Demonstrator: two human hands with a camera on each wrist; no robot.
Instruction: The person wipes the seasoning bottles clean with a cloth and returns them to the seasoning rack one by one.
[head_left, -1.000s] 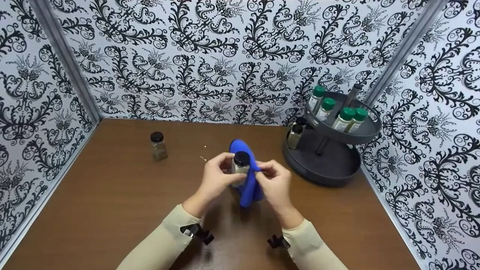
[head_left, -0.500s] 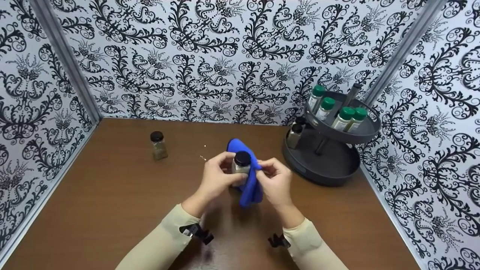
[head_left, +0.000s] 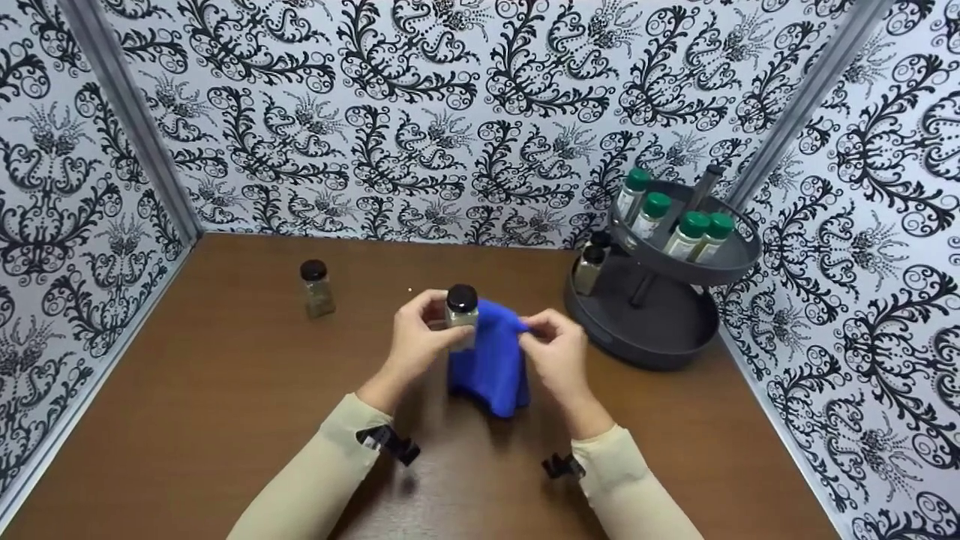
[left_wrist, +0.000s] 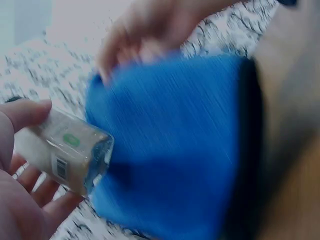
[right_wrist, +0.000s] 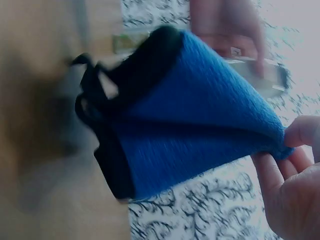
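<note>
Between thumb and fingers, my left hand [head_left: 415,335] grips a clear spice jar [head_left: 462,319] with a black lid, held upright above the table. The left wrist view shows a barcode label and a green mark on this jar [left_wrist: 70,145]. A corner of a blue cloth [head_left: 491,356] is pinched by my right hand [head_left: 559,354], and the rest hangs down. In the right wrist view the blue cloth [right_wrist: 200,110] has a dark edge and spreads from the pinching fingertips [right_wrist: 300,132]. Beside the jar, the cloth hangs close; whether they touch I cannot tell.
Another black-lidded jar [head_left: 318,291] stands on the brown table [head_left: 225,390] to the left. At the back right is a dark two-tier rack [head_left: 645,337]. Several green-lidded jars [head_left: 686,236] fill its upper tier, and black-lidded jars [head_left: 589,271] stand on the lower one.
My left hand has shifted the jar slightly left and up, away from the cloth's folds. The cloth, earlier bunched against the jar, now hangs spread from my right hand.
</note>
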